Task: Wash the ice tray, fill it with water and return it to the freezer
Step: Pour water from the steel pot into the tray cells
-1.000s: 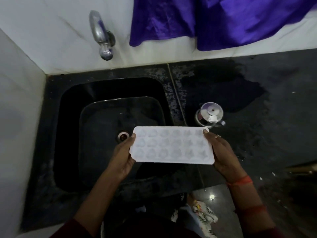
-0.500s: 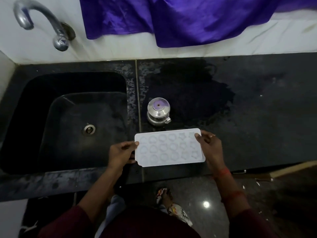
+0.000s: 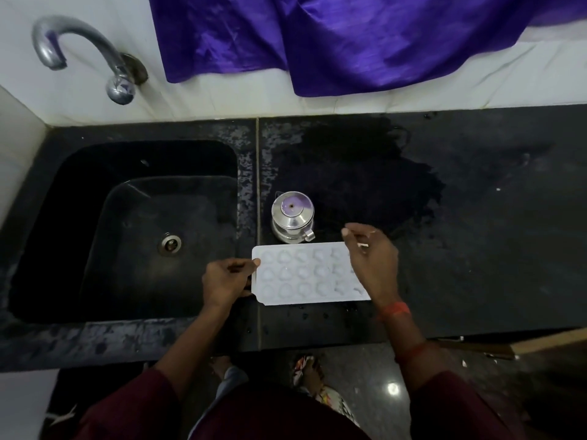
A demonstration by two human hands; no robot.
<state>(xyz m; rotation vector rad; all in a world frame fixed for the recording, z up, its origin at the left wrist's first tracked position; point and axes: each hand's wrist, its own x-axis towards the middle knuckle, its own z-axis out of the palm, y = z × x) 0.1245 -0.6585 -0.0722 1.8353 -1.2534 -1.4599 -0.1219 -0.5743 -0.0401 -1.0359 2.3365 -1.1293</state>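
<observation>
The white ice tray (image 3: pixel 305 274) with several shaped moulds lies flat on the black counter (image 3: pixel 476 265), just right of the sink (image 3: pixel 143 233). My left hand (image 3: pixel 225 281) pinches the tray's left edge. Over the tray's right end hovers my right hand (image 3: pixel 371 258), fingers spread and off the tray, hiding that end. A small steel pot (image 3: pixel 293 215) stands right behind the tray. The tap (image 3: pixel 79 55) curves out from the wall at the upper left, with no water running.
A purple cloth (image 3: pixel 365 39) hangs over the white wall behind the counter. A dark wet patch (image 3: pixel 365 173) spreads across the counter behind the pot. A wooden edge (image 3: pixel 546 341) juts out at the lower right, and feet in sandals (image 3: pixel 314 382) stand on the glossy floor.
The tray went from over the sink to the right and now rests on the counter. My right hand has let go of it and lifted toward the pot; the left still holds it.
</observation>
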